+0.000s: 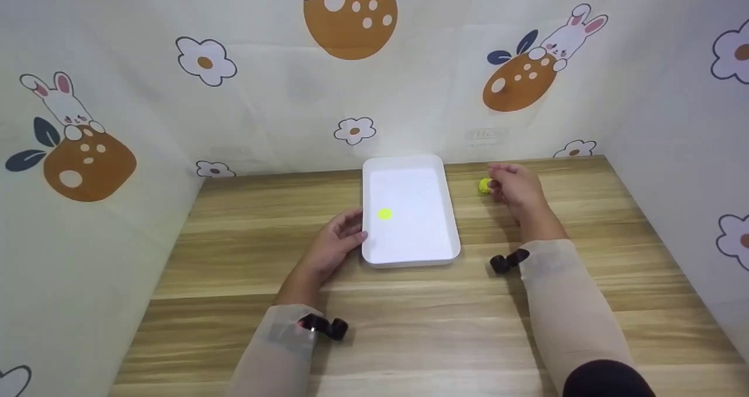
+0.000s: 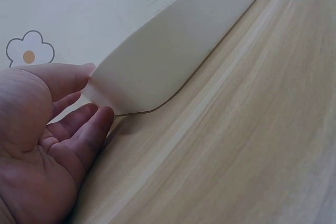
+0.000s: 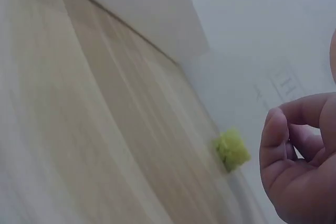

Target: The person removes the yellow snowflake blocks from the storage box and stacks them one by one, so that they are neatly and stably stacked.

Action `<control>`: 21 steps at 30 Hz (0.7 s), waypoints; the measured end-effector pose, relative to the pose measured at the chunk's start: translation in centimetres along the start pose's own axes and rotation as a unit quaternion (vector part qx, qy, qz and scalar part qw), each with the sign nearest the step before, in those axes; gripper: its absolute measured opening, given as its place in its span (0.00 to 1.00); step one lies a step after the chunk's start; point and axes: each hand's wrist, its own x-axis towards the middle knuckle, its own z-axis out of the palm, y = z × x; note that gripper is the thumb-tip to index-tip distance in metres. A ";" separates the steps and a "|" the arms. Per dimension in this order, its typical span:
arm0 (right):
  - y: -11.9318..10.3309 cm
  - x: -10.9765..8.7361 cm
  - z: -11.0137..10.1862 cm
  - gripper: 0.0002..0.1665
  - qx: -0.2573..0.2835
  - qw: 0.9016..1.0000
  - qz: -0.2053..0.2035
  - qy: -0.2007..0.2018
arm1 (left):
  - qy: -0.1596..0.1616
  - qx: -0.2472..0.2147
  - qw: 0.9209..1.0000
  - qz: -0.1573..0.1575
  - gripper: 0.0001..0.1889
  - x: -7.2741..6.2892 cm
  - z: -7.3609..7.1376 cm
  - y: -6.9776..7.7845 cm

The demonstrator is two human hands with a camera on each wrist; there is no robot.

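Observation:
A shallow white tray [image 1: 411, 262] sits on the wooden tabletop, with a bright yellow round spot [image 1: 384, 214] showing inside it. At the tray's left side my left hand [image 1: 335, 245] holds its edge. In the left wrist view, thumb and curled fingers [image 2: 100, 121] meet the tray's outer wall near one corner. My right hand [image 1: 516, 189] is right of the tray, close to a small, rough yellow lump [image 1: 485, 185]. The right wrist view has this lump [image 3: 231, 149] apart from the curled fingers [image 3: 274, 145], whose tips meet the thumb; nothing shows between them.
A pale cloth wall [image 1: 281, 104] printed with rabbits and flowers stands behind the table [image 1: 409, 327] and along both sides. The tray's far end lies close to the back wall. Small black cameras [image 1: 335, 328] sit on both wrists.

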 end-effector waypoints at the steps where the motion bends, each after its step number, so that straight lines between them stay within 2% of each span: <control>1: -0.2 -0.2 0.3 0.16 0.008 1.000 -0.003 -0.010 | -0.002 0.001 1.000 0.001 0.33 0.0 0.0 0.0; 5: -1.1 -1.2 1.7 0.10 0.017 0.998 -0.023 -0.050 | -0.010 -0.003 1.000 0.004 0.33 0.0 0.0 0.0; 14: -3.2 -3.7 5.7 0.15 0.015 0.989 -0.085 -0.119 | -0.009 -0.005 1.000 0.011 0.32 0.1 -0.1 -0.1; 21: -5.0 -4.2 8.7 0.14 -0.047 0.977 -0.094 -0.184 | -0.008 0.000 1.000 0.012 0.32 0.1 -0.1 -0.2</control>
